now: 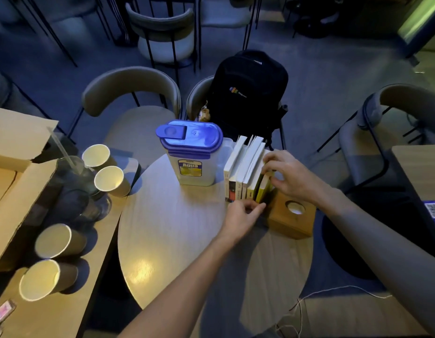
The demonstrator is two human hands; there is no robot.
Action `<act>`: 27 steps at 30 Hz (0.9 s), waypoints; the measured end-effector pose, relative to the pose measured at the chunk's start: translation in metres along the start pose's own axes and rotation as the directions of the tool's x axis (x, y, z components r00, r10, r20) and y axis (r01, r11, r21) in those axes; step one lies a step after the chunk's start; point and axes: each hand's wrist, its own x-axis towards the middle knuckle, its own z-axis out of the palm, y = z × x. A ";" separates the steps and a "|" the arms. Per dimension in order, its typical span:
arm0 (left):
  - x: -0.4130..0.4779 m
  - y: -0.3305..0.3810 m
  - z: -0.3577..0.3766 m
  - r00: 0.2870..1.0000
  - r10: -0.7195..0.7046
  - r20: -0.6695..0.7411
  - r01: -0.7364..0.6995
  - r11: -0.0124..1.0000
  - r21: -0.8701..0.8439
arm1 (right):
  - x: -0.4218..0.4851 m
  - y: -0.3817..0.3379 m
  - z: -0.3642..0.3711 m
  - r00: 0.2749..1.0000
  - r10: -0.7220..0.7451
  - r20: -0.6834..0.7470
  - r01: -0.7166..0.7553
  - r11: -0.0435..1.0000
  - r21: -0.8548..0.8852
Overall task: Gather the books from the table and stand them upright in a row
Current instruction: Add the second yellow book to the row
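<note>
Now my left hand pinches the near spines while my right hand grips the yellow paperback, squaring the upright row of books between plastic jug and wooden box; next, probably, let go gently.

The plastic pitcher has a yellow label reading "Aqua".

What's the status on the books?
Left hand fingers at row's near end; right hand on yellow book. Books upright between jug and wooden box. Nothing blocking.
</note>
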 end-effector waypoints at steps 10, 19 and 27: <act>0.007 -0.012 -0.058 0.970 -0.051 -0.236 0.037 0.997 -0.064 | 0.011 -0.007 0.015 0.719 0.658 -0.221 -0.468 0.695 0.545; 0.016 0.021 -0.064 0.987 0.150 -0.050 -0.152 0.988 -0.036 | 0.025 -0.038 0.029 0.597 0.744 0.299 -0.719 0.331 0.612; 0.014 0.028 -0.063 0.970 0.222 -0.097 -0.223 0.975 0.009 | 0.028 -0.046 0.028 0.634 0.733 0.248 -0.715 0.433 0.548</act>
